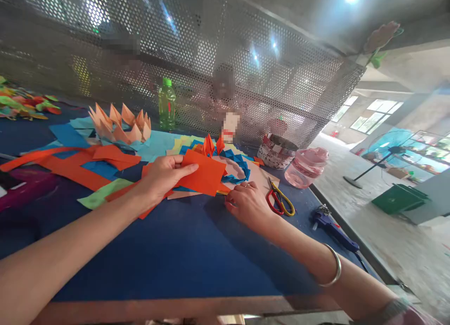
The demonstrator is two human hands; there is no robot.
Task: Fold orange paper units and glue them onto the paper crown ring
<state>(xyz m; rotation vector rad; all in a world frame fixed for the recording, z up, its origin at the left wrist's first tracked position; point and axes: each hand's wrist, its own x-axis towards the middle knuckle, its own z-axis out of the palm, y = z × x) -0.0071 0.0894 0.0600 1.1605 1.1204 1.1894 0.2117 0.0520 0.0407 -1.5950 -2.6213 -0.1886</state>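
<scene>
My left hand (168, 175) pinches a flat orange paper sheet (204, 173) between thumb and fingers, raised above the pile. At the sheet's lower right corner is my right hand (248, 201), its fingers curled down by the edge of the paper stack; what they grip, if anything, is hidden. Behind the sheet stand folded orange paper points (208, 146). Beside them lies a ring of folded blue paper (241, 168). Scissors (279, 198) with one red and one yellow handle lie just right of my right hand.
A peach folded-paper crown (121, 128) sits on blue sheets, near orange strips (70, 166). A green-capped bottle (167, 105) stands by the perforated metal screen (190, 44). Rightward are a patterned basket (276, 151), a pink jug (305, 168) and a blue glue gun (333, 229) near the table edge.
</scene>
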